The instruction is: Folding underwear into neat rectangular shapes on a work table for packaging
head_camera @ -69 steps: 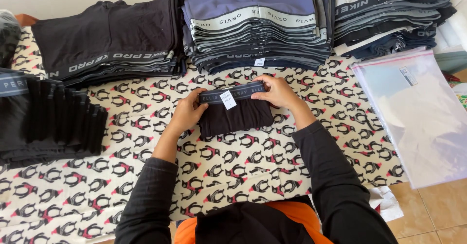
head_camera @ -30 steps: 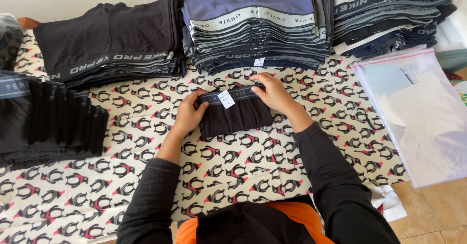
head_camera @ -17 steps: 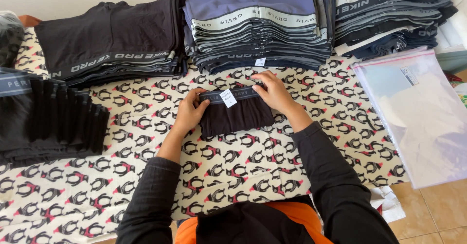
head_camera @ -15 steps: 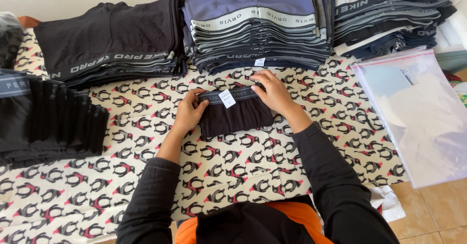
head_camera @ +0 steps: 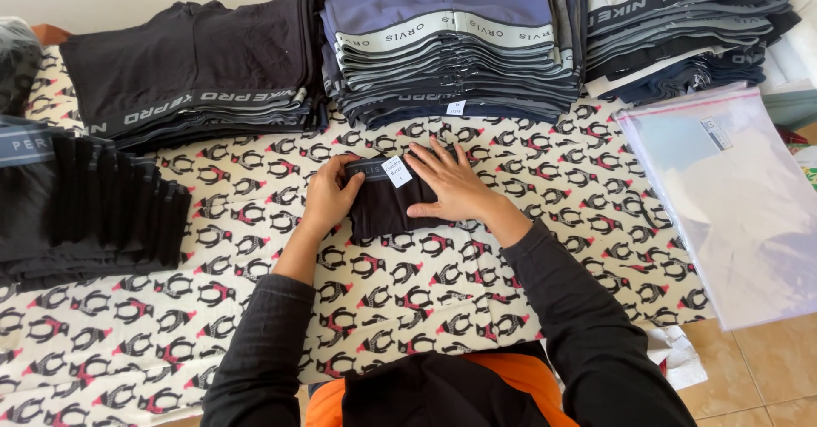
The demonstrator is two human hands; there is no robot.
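Note:
A folded black undergarment (head_camera: 385, 210) with a grey waistband and a small white tag lies on the penguin-print cloth (head_camera: 255, 308). My left hand (head_camera: 328, 197) grips its left edge, fingers curled over the fabric. My right hand (head_camera: 449, 185) lies flat on its right half, fingers spread, pressing it down. The right part of the garment is hidden under that palm.
Stacks of folded underwear stand around: black ones (head_camera: 200, 65) at back left, blue-grey ones (head_camera: 447, 44) at back centre, grey and navy ones (head_camera: 681, 27) at back right. A row of folded black garments (head_camera: 94, 210) lies at left. A clear plastic bag (head_camera: 732, 197) rests at right.
The garment has been folded narrower: my right hand has moved left over it and now lies flat on top, while my left hand stays at the left edge.

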